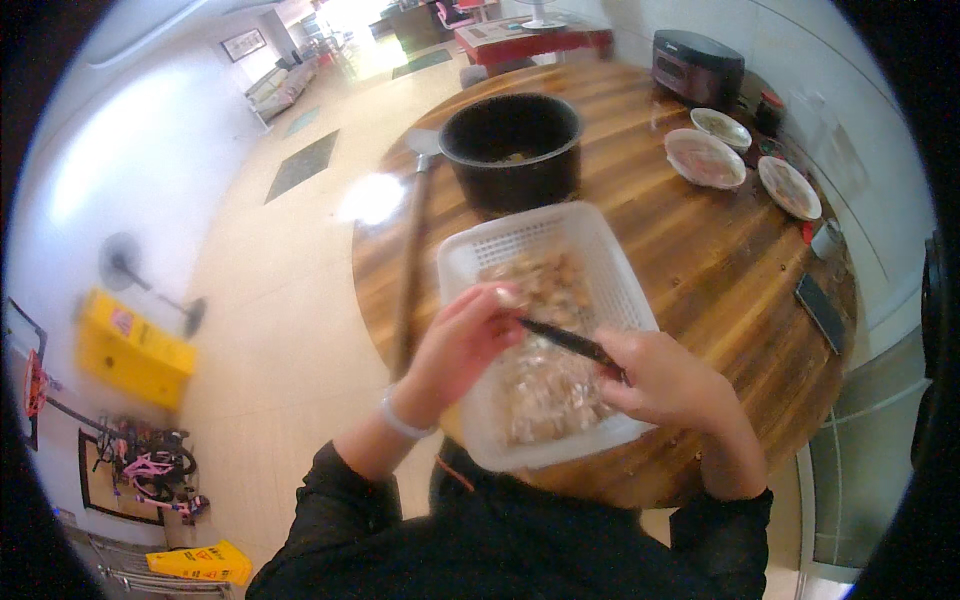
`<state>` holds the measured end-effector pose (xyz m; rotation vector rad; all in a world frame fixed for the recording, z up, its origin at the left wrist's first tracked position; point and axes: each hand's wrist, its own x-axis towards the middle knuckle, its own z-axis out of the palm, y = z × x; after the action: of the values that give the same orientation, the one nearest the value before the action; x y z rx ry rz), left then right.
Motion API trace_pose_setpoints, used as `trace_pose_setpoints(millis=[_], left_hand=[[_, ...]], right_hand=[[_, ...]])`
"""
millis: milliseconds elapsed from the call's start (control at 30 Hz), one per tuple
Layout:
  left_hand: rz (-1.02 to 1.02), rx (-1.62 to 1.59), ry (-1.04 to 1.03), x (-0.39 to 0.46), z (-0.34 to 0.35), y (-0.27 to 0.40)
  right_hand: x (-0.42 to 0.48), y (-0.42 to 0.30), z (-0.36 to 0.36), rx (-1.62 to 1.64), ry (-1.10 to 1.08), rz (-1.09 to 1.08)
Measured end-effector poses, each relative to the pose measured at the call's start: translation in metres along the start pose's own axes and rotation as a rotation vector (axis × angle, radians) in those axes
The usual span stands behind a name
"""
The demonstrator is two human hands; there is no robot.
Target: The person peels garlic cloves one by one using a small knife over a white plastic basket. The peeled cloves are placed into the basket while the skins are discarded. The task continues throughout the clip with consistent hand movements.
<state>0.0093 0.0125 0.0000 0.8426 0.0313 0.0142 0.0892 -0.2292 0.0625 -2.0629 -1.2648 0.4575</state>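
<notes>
My right hand (660,375) grips the end of a dark, slender tool (568,341), perhaps a knife or peeler; blur hides its exact kind. The tool's far tip meets the fingers of my left hand (469,330), which pinch a small pale piece (510,298) that I cannot identify. Both hands are above a white perforated plastic basket (626,281). Brownish pieces of food (555,277) lie in its far part, and paler, shiny pieces (547,397) fill the near part. Just beyond the basket stands a black round pot (517,184) with a little food at its bottom.
A long wooden-handled tool (411,262) lies left of the basket on the round wooden table (667,262). At the right are several plates, one of them a white plate (705,158), a phone (820,313), a cup (826,240) and a dark countertop cooker (697,69) near the wall.
</notes>
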Motion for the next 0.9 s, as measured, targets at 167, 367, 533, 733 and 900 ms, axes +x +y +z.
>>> trace_pose_setpoints(millis=[167,367,533,733,900], left_hand=[[-0.004,0.117,-0.010,0.005,0.007,0.000],[0.098,0.333,-0.054,0.004,0.025,-0.010],[0.153,0.388,-0.072,0.002,0.028,-0.011],[0.270,0.534,-0.098,-0.001,0.027,-0.013],[0.200,0.541,-0.063,-0.003,0.029,-0.013]], right_hand=[[0.007,0.001,0.004,0.232,0.218,0.038],[0.011,0.000,0.008,0.223,0.254,0.049],[0.020,0.006,0.020,0.085,0.308,-0.029],[0.021,0.011,0.027,0.070,0.357,-0.112],[0.022,0.011,0.031,-0.019,0.363,-0.126]])
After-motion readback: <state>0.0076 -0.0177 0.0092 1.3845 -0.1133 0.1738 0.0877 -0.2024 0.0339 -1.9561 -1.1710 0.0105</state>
